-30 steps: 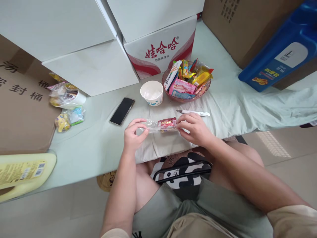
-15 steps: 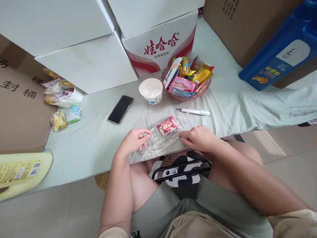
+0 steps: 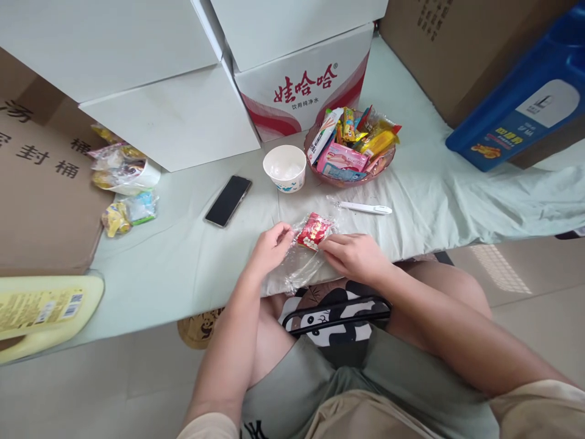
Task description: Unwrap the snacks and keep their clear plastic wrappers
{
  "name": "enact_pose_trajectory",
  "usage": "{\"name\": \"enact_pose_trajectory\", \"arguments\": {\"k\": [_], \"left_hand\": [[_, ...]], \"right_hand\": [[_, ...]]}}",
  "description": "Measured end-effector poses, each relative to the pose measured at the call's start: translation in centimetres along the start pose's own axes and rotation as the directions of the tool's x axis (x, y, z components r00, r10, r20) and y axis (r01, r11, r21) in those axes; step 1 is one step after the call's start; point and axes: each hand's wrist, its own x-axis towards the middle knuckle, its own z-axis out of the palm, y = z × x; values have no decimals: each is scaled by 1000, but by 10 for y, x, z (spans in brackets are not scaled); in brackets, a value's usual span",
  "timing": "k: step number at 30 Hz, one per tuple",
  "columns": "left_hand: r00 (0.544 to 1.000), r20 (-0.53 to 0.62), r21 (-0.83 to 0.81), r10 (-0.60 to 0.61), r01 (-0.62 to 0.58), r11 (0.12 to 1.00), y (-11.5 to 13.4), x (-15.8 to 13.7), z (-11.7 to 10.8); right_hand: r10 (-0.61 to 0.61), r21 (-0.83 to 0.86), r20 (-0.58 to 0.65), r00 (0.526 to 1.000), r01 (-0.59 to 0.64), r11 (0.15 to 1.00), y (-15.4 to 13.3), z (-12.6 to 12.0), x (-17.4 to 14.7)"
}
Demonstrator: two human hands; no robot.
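Note:
A small red packet with gold print (image 3: 314, 230) lies on a sheet of clear plastic film (image 3: 299, 268) close to the front edge of the cloth-covered table. My left hand (image 3: 273, 247) pinches the film at its left side, fingertips beside the packet. On the other side my right hand (image 3: 354, 255) is closed, its fingertips pinching the film by the packet's lower right corner. Behind the film lies a white utility knife (image 3: 365, 208). A paper cup (image 3: 286, 171) with something clear inside stands farther back.
A pink bowl (image 3: 386, 167) heaped with wrapped snacks stands by the printed carton (image 3: 306, 91). To the left lie a phone (image 3: 228, 201) and bagged items (image 3: 125, 216). A yellow jug (image 3: 55, 311) and a blue jug (image 3: 516, 110) flank the table.
Both hands have closed in toward the packet, the left moving right and up. The film is drawn up around the packet's sides. The view has shifted slightly.

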Motion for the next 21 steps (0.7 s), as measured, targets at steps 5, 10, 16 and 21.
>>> {"name": "enact_pose_trajectory", "arguments": {"k": [5, 10, 16, 21], "left_hand": [[949, 115, -454, -293, 312, 834, 14, 1, 6], [937, 258, -650, -235, 348, 676, 27, 1, 12], [911, 341, -673, -231, 408, 616, 32, 1, 16], [935, 126, -745, -333, 311, 591, 28, 9, 12]], "right_hand": [[171, 24, -126, 977, -169, 985, -5, 1, 6], [328, 28, -27, 944, -327, 945, -9, 2, 10], [405, 82, 26, 914, -406, 910, -8, 2, 11], [411, 259, 3, 912, -398, 880, 4, -1, 8]]}}
